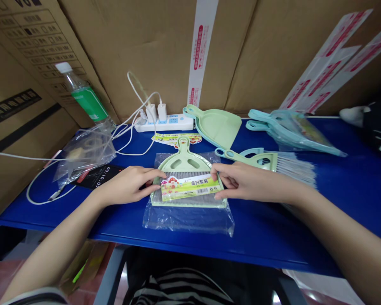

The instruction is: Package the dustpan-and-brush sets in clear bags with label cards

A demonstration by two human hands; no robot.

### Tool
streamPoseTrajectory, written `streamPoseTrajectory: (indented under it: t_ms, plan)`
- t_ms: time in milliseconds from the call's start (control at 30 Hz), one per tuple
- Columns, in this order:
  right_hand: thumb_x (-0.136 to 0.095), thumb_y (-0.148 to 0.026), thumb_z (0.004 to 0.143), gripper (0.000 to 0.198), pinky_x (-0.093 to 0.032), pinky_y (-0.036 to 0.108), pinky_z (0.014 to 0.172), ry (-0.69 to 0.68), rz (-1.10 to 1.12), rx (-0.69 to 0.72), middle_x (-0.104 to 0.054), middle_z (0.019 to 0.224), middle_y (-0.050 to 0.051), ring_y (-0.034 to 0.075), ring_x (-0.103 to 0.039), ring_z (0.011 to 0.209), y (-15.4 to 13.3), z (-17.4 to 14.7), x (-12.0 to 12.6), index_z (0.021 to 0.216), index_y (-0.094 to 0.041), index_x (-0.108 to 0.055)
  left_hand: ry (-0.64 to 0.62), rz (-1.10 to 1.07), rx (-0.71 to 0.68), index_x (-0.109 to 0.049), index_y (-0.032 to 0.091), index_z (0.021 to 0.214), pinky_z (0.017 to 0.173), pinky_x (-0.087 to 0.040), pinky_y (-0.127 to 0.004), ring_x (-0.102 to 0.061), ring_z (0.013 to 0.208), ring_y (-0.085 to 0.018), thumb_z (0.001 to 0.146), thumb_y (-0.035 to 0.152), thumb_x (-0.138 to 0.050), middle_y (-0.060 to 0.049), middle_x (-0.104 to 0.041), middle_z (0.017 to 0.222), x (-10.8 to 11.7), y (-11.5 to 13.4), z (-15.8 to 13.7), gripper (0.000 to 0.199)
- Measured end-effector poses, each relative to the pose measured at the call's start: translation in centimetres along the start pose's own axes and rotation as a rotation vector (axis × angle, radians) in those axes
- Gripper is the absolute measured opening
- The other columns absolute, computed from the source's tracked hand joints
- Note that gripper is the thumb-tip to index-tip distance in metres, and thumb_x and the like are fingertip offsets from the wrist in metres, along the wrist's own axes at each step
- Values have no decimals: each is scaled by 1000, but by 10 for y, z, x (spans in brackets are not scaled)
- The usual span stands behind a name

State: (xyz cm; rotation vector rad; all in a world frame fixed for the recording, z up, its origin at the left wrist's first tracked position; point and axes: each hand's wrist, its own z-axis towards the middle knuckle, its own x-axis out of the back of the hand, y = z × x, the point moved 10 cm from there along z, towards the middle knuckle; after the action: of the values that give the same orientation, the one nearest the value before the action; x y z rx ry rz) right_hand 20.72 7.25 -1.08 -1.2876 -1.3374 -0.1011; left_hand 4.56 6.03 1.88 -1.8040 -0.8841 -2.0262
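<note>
Card (187,189) is being pinched at its left end by left hand (130,185), right end by right hand (236,180), over brush (206,200) and pan (189,206). Probably light, bendy, slick; creasing is being risked mid-span, so short ends are being favoured for grip.

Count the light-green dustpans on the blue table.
2: the front dustpan, between the left hand and right hand; the rear dustpan, beyond it, beside the power strip. Others could be hidden.
</note>
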Motion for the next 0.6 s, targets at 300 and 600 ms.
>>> streamPoseTrajectory:
  t_ms: [300,600]
  plan:
    - [-56,-52,80,31,-35,31,60,17,1,22,-43,56,-7,16,-47,56,-2,0,2,87,-24,-47,4,-11,14,-60,18,120,67,-47,-24,-61,62,-13,99,34,-40,0,-66,72,1,-1,0,33]
    - [-56,-50,80,29,-35,32,60,11,-7,24,-43,56,-7,16,-46,55,-2,0,1,86,-24,-46,3,2,4,-59,17,120,64,-46,-24,-60,61,-13,100,35,-38,0,-65,71,0,0,0,34]
